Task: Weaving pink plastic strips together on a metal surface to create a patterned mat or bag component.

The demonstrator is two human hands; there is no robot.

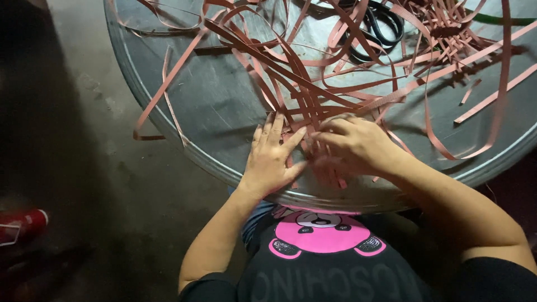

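Dim concrete floor (pixel 112 168) surrounds a round grey metal worktop (pixel 224 100), seen from above by the person sitting at its near edge. Both hands rest on a patch of woven pink strips (pixel 313 120) lying on the worktop close to that edge. The left hand (pixel 274 159) lies palm down with its fingers spread, pressing the weave flat. The right hand (pixel 352 145) sits just beside it, touching it at the fingertips, with fingers curled over the strips; whether it pinches one cannot be told, since the fingertips hide it. From the woven patch, long loose strip ends fan out across the worktop toward its far side (some curl over the left rim and hang toward the floor). Black-handled scissors (pixel 380 28) lie among the strips near the far edge, well apart from the hands. A green strip (pixel 503 20) shows at the upper right. Below the hands is the person's dark shirt with a pink cartoon bear (pixel 319 232). A red object (pixel 25 226) lies on the floor at far left.
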